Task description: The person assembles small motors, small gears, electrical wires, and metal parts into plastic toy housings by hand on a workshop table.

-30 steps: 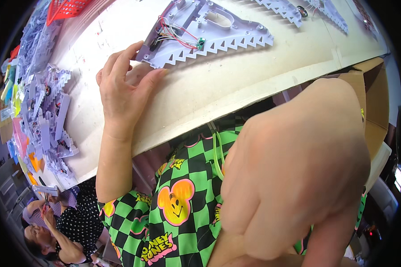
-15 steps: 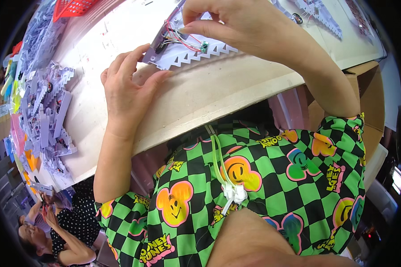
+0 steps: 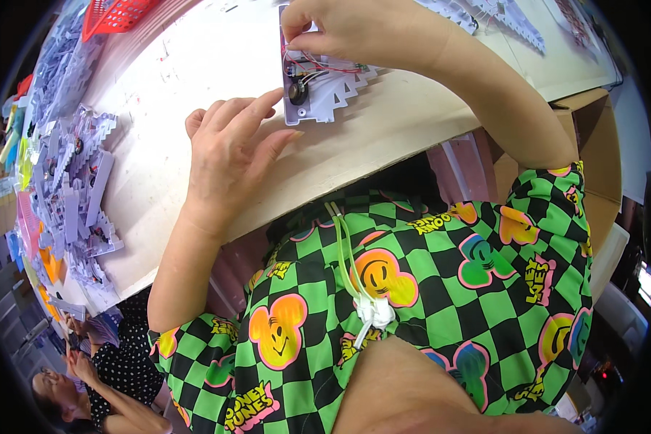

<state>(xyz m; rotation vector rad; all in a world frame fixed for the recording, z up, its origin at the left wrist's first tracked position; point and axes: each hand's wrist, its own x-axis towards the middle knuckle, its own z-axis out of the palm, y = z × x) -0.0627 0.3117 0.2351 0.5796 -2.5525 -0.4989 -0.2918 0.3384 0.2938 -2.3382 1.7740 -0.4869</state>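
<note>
Two hands, one wired lilac part [image 3: 318, 90], one red basket [image 3: 119, 14].

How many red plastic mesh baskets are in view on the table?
1. The red plastic mesh basket sits at the far left corner of the white table, partly cut off by the picture's edge; others may lie out of view.

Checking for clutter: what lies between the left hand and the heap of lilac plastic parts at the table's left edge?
In the head view, only bare white tabletop separates the left hand from the heap of lilac jagged plastic parts.
</note>
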